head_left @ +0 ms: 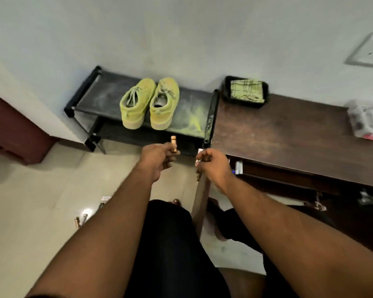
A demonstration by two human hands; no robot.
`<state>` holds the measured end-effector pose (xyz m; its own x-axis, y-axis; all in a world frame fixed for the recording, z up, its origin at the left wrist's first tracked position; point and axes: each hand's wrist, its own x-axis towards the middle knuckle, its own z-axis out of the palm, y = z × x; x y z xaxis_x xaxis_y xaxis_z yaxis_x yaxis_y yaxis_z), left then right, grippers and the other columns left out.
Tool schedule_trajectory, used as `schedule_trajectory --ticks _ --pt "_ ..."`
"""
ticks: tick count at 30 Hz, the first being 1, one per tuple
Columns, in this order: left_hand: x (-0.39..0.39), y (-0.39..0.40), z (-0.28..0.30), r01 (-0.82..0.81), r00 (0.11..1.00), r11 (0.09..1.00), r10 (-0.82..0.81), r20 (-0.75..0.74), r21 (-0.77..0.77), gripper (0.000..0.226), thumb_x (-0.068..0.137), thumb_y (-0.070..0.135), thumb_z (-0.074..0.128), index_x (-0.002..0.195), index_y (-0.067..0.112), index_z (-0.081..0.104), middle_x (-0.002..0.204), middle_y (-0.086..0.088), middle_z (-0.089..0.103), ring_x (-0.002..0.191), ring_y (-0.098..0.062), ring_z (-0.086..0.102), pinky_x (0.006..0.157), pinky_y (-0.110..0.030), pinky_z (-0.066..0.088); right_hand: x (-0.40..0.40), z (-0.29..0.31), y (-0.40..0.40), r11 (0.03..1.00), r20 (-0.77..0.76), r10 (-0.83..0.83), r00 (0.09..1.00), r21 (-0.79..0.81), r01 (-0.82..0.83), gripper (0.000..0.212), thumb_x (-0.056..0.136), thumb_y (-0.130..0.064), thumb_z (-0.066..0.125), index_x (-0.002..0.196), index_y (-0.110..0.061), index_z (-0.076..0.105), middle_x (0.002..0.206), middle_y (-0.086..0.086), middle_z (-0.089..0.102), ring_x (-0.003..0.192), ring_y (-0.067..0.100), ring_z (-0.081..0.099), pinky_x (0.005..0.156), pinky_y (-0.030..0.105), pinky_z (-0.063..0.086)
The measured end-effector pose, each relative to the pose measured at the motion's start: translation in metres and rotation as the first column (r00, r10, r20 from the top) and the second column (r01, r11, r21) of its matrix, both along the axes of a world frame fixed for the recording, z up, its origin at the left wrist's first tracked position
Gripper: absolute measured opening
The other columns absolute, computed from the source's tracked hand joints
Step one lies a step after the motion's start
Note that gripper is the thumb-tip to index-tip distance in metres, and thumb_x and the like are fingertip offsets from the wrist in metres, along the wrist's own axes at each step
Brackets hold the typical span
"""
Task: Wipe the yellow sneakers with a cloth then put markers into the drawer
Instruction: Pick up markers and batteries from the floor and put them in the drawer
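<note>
Head view showed the left hand (pixel 157 155) pinching an orange marker (pixel 173 143) upright, the right hand (pixel 211 161) clenched on a white marker (pixel 199 152), both near the open drawer (pixel 267 168), likely for dropping in. Far off, the yellow sneakers (pixel 149 103) sat on the rack (pixel 108 91); the cloth (pixel 247 90) lay in a tray (pixel 227 91).

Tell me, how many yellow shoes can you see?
2. The left yellow sneaker and the right yellow sneaker stand side by side on the black shoe rack against the wall. None seem hidden.
</note>
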<state>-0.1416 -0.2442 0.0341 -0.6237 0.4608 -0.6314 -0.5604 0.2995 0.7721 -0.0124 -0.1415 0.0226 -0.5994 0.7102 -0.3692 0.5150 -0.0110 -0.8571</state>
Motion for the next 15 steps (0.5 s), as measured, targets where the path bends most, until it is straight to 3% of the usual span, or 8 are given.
schedule_trajectory --ticks 3,6,10,15 --pt "0.058 0.014 0.042 0.090 0.995 0.996 -0.091 -0.040 -0.011 0.005 0.087 0.017 0.062 0.085 0.012 0.063 0.077 -0.007 0.070 0.047 -0.008 0.049 0.045 -0.019 0.038 0.059 0.032 0.007 0.992 -0.032 -0.106 0.994 -0.074 0.103 0.025 0.078 0.007 0.067 0.075 -0.017 0.061 0.066 0.002 0.057 0.067 0.021 0.054 0.065 0.036 0.048" --pt "0.118 0.030 0.050 0.178 0.984 0.984 -0.178 -0.020 -0.010 0.008 0.089 0.015 0.059 0.083 0.011 0.061 0.071 -0.007 0.066 0.047 -0.011 0.047 0.043 -0.018 0.036 0.106 0.037 0.014 0.974 -0.029 -0.209 0.978 -0.099 0.205 0.024 0.077 0.008 0.068 0.076 -0.014 0.060 0.071 0.006 0.061 0.070 0.020 0.058 0.067 0.036 0.052" --pt "0.174 0.051 0.022 0.237 0.968 0.971 -0.233 0.098 -0.039 0.014 0.096 0.013 0.049 0.084 0.012 0.055 0.071 -0.007 0.059 0.049 -0.014 0.045 0.046 -0.022 0.034 0.146 0.013 0.025 0.912 0.035 -0.377 0.926 -0.163 0.377 0.027 0.072 0.010 0.069 0.074 -0.015 0.057 0.074 0.012 0.063 0.069 0.025 0.059 0.071 0.046 0.056" --pt "0.196 0.087 -0.038 0.260 0.956 0.951 -0.229 0.184 -0.167 0.017 0.099 0.014 0.043 0.086 0.014 0.055 0.069 -0.006 0.055 0.052 -0.015 0.046 0.048 -0.024 0.037 0.168 -0.039 0.050 0.800 0.083 -0.549 0.831 -0.236 0.552 0.027 0.075 0.013 0.068 0.083 -0.010 0.055 0.077 0.011 0.062 0.073 0.024 0.061 0.072 0.040 0.055"
